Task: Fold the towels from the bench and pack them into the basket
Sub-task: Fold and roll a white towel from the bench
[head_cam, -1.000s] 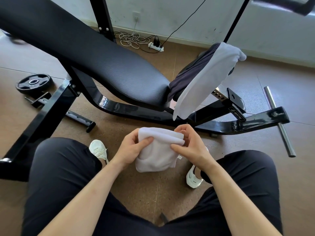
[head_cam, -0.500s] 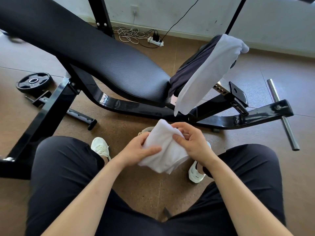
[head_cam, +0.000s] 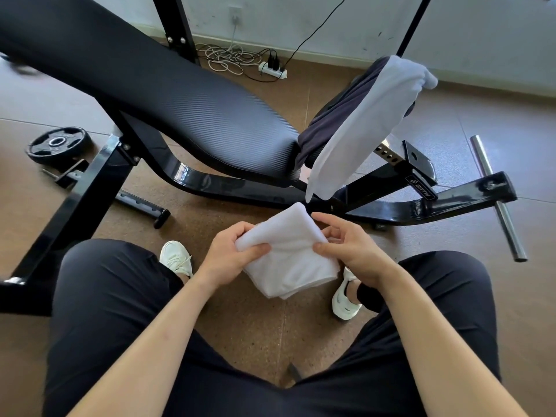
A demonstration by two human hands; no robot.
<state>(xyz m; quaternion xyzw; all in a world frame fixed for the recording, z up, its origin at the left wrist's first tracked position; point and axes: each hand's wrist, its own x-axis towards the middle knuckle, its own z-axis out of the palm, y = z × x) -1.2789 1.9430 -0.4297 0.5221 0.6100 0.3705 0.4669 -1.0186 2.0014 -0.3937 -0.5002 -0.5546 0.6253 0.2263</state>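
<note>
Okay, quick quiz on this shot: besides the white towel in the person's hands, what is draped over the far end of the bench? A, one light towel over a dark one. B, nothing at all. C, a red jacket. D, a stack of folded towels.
A: a light towel hangs unfolded over a dark towel at the end of the bench, while the left hand and right hand hold the folded white towel.

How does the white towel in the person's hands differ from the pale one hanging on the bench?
The held towel is folded into a compact stack; the hanging towel is unfolded and trails down long. The held towel is gripped by the left hand and right hand; the hanging towel drapes untouched over the bench. Both are light and plain.
</note>
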